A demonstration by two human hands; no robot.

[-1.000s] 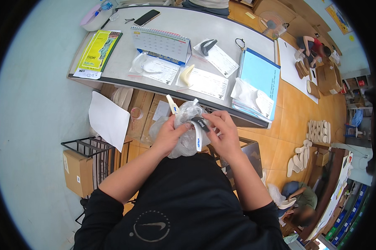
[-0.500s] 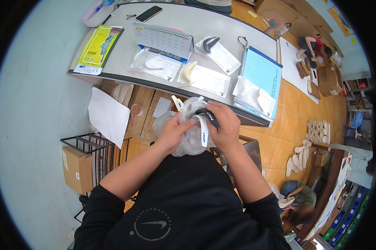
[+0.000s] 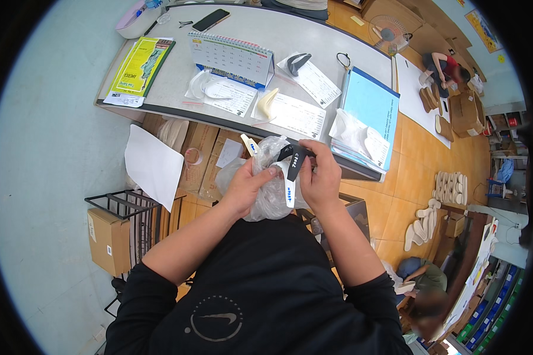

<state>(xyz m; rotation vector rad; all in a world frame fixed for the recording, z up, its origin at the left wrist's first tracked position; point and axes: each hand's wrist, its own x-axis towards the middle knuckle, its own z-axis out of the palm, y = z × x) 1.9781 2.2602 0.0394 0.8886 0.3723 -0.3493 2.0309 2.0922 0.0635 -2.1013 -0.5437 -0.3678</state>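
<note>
In front of my waist, my left hand (image 3: pixel 246 188) is closed on a clear plastic bag (image 3: pixel 265 206), thumb on top. A cream curved piece (image 3: pixel 248 144), like a shoe heel counter, sticks up beside its fingers. My right hand (image 3: pixel 321 177) pinches a black heel counter (image 3: pixel 297 161) with pale markings, held against the bag. Below it hangs the end of a white heel counter (image 3: pixel 290 194) with blue markings; its upper part is hidden. On the desk (image 3: pixel 313 50) beyond lie a cream heel counter (image 3: pixel 268 105), a dark one (image 3: pixel 299 63) and a clear-bagged white one (image 3: pixel 218 89), each with a paper slip.
A desk calendar (image 3: pixel 234 58), a phone (image 3: pixel 211 20), a yellow booklet (image 3: pixel 137 68) and a blue folder (image 3: pixel 370 97) are on the desk. Cartons (image 3: pixel 198 151) stand beneath it. Two people work on the right, near pale insoles (image 3: pixel 423 222) on the floor.
The black heel counter has swung from slanting to nearly upright, its marked face turned toward me, now overlapping the white one. My right fingers have shifted along it; my left hand stays nearly still.
</note>
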